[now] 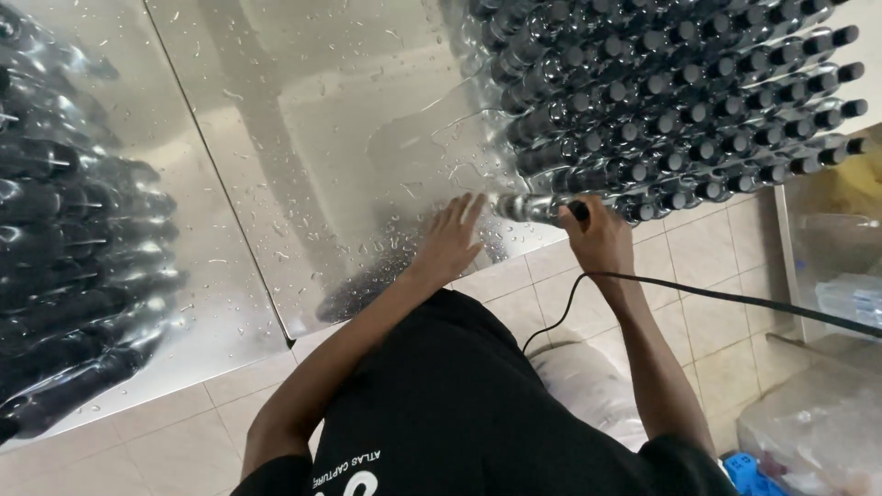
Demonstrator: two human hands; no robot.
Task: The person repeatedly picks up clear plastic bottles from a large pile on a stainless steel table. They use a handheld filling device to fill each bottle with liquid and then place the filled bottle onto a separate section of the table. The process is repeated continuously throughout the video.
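Here, my right hand (pixel 602 237) grips a single dark bottle (pixel 542 209) lying on its side at the near edge of the wet steel table (pixel 303 119); the fingers are wrapped around the cap end and pressed together, thumb underneath. The bottle's long axis runs along the 9-to-3 line: black cap toward 3 o'clock inside my grip, clear-wrapped body pointing toward 9 o'clock. It rests just in front of the bottle stack (pixel 671 92) and appears to touch its lowest row. My left hand (pixel 450 241) lies flat on the table at 9 o'clock of the bottle, palm down, fingers spread and pointing toward 12 o'clock; its fingertips are just beside the bottle's base, and I cannot tell whether they touch it. The stack fills the table toward 1 o'clock: many identical dark bottles with black caps, laid in tight rows, caps facing 4 o'clock. A second mass of dark bottles (pixel 73 248) sits at 9 o'clock, well apart from both hands, under glossy clear film. Water droplets cover the steel between the two groups. A black cable (pixel 717 296) passes under my right wrist and runs toward 3 o'clock over the tiled floor (pixel 698 248). At 4 o'clock, a clear plastic bag (pixel 818 422) holds pale contents I cannot identify; a blue object (pixel 749 468) lies beside it at 5 o'clock. A clear container (pixel 841 248) stands at 3 o'clock.
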